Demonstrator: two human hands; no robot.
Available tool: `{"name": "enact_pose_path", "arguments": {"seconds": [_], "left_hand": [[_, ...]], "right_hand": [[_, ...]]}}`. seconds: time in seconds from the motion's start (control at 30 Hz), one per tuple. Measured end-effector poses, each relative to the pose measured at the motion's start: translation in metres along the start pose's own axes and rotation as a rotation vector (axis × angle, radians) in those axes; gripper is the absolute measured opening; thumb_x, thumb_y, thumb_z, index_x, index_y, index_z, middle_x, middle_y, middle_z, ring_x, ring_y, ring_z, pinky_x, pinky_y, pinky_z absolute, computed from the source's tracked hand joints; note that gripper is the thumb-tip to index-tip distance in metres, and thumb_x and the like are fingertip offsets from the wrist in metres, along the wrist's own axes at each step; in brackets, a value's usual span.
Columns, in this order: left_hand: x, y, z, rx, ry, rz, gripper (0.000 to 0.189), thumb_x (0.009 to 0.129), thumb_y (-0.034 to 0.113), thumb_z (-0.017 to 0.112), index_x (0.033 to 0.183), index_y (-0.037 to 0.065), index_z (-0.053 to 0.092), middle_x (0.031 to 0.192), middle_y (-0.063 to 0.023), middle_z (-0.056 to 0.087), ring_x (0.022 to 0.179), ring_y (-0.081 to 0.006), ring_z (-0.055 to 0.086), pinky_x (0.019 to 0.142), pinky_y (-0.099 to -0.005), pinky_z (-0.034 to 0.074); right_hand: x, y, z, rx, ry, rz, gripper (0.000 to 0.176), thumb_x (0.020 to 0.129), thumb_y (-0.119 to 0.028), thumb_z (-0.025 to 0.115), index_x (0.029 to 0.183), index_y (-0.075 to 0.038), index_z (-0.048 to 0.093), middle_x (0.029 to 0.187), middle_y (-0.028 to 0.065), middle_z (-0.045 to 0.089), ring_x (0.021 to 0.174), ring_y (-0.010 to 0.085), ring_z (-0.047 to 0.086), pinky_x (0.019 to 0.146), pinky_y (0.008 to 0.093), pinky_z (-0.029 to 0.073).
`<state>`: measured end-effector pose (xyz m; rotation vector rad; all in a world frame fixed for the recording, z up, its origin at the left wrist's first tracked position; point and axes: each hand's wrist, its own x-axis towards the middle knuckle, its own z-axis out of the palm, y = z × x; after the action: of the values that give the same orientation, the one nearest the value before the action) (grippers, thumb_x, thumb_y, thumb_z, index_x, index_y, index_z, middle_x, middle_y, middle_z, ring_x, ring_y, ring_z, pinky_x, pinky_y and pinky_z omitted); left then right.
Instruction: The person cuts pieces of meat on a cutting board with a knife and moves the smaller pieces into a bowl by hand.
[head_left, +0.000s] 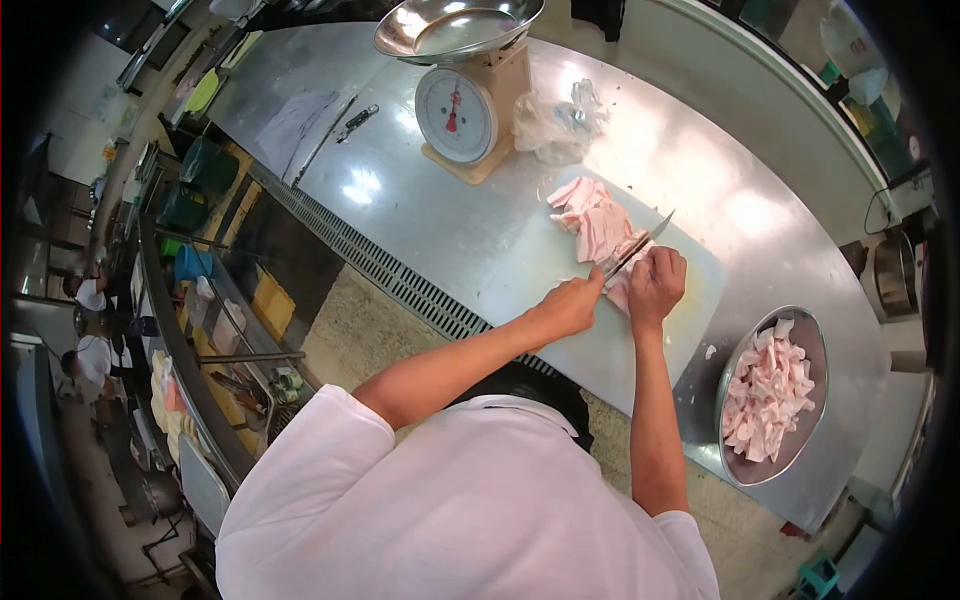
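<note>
My left hand (569, 306) is closed around the handle of a knife (640, 246), whose blade points up and to the right across pale pink, fatty sliced meat (598, 222). Curled fingers of my right hand (657, 284) press on the near end of that meat, close to the blade. How much meat lies under those fingers is hidden. Beneath it all is a white cutting board (590, 345) on the steel table (390, 215). To the right stands an oval metal bowl (727, 400) with many cut pieces of meat (768, 392) in it.
A dial scale (457, 114) with a metal pan (462, 35) stands beyond the board, beside a clear plastic bag (562, 122). Farther left on the table lie a long thin rod (325, 143) and a small tool (357, 121). Other people (92, 295) are at far left.
</note>
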<state>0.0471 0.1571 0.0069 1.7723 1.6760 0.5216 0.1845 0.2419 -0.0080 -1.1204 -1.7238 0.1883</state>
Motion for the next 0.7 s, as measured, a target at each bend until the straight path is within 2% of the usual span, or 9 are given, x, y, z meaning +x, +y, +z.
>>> {"name": "enact_pose_path", "arguments": {"seconds": [0.63,0.7], "left_hand": [[0.0009,0.0015,-0.0025,0.006,-0.013,-0.007,0.039,0.074,-0.009,0.051,0.109,-0.014,0.035,0.074,-0.0334,0.060,0.075,-0.0501,0.062,0.064,-0.0525,0.049],[0.0023,0.0009,-0.0032,0.019,-0.071,-0.049,0.056,0.073,-0.007,0.054,0.124,-0.016,0.034,0.083,-0.0335,0.063,0.080,-0.0499,0.064,0.068,-0.0529,0.052]], "right_hand": [[0.0000,0.0001,-0.0004,-0.022,-0.005,0.011,0.008,0.071,0.000,0.056,0.078,-0.005,0.058,0.081,0.0089,0.059,0.078,0.0297,0.055,0.068,0.0394,0.047],[0.0003,-0.0002,-0.0005,-0.022,-0.003,0.004,0.008,0.071,0.000,0.056,0.078,-0.005,0.058,0.081,0.0090,0.059,0.078,0.0297,0.056,0.068,0.0395,0.047]]}}
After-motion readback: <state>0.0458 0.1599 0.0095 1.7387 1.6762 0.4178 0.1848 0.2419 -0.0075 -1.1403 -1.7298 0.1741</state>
